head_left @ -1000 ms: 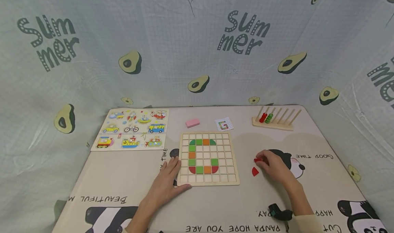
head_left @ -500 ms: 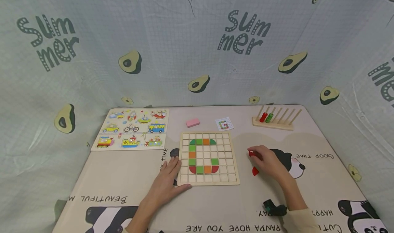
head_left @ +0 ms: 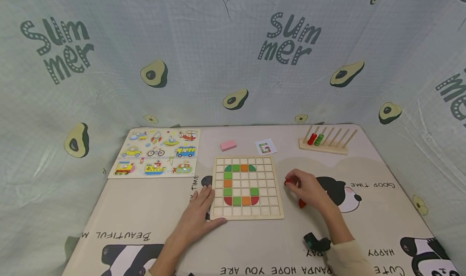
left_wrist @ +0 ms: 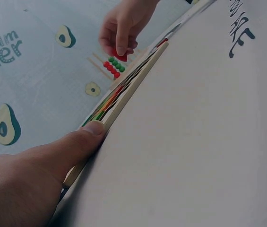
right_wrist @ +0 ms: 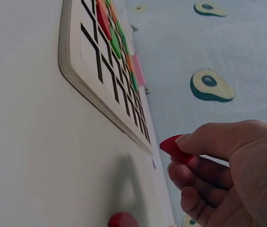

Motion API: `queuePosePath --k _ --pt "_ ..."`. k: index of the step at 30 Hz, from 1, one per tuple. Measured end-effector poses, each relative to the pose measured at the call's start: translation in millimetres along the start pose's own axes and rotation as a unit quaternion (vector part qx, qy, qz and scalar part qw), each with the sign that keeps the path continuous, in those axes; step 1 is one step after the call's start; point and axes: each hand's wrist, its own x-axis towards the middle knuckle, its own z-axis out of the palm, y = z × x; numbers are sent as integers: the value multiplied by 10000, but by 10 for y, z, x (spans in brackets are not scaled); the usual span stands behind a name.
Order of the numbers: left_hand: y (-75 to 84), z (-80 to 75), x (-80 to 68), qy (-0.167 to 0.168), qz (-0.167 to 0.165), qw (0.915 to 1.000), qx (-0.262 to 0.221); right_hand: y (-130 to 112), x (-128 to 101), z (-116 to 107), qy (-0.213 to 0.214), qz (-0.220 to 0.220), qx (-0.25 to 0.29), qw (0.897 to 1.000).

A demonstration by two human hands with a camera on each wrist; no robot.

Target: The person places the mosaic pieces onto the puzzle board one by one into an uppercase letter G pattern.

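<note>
A small red wooden piece (head_left: 288, 182) is pinched in the right hand (head_left: 307, 190) beside the square wooden grid board (head_left: 246, 188), steadied by the flat, relaxed left hand (head_left: 198, 215); careful cell alignment seems needed next.

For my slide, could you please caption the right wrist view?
Right hand pinching a red piece beside the grid board.

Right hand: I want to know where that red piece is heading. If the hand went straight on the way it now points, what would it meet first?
Probably the wooden grid board: the right hand pinches a red piece and points at its near right edge. It seems raised, so depth is uncertain.
</note>
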Motion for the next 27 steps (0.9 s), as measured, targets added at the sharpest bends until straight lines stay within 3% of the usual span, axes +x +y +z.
queuePosePath --k 13,19,27 --pt "-3 2 -2 0 -14 10000 31 -159 162 163 -55 -502 -45 9987" --pt "-7 6 3 -34 -45 9999 -94 -217 218 292 -274 -410 120 9987" --pt "-14 16 -1 -12 -35 9999 -117 -316 275 428 -310 -622 273 9972"
